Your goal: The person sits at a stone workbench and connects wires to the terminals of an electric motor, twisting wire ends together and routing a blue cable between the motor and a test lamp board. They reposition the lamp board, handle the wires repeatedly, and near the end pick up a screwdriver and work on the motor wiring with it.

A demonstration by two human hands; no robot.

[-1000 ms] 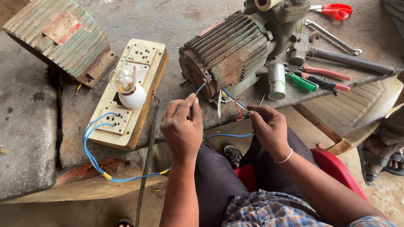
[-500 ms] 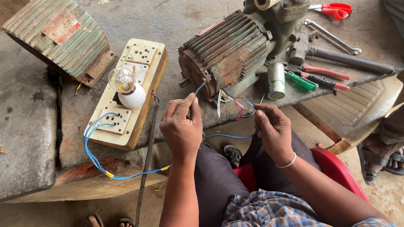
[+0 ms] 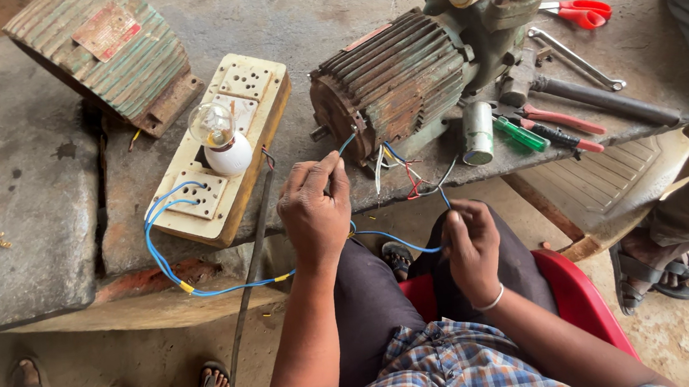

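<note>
Two blue wire ends are pinched in my grips: my left hand [image 3: 315, 209] holds one blue lead [image 3: 345, 144] up at the rusty motor [image 3: 388, 82] on the desk [image 3: 11, 186], my right hand [image 3: 471, 244] clamps the other [image 3: 444, 196] just below the desk edge. Both run from the socket board [image 3: 224, 146] with its bulb [image 3: 217, 130]; a slipped bare tip could touch the casing or loose leads and short. No container shows anything inside.

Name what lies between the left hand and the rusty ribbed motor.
In the head view, only the blue wire tip pinched by the left hand and bare bench edge before the rusty ribbed motor.
</note>
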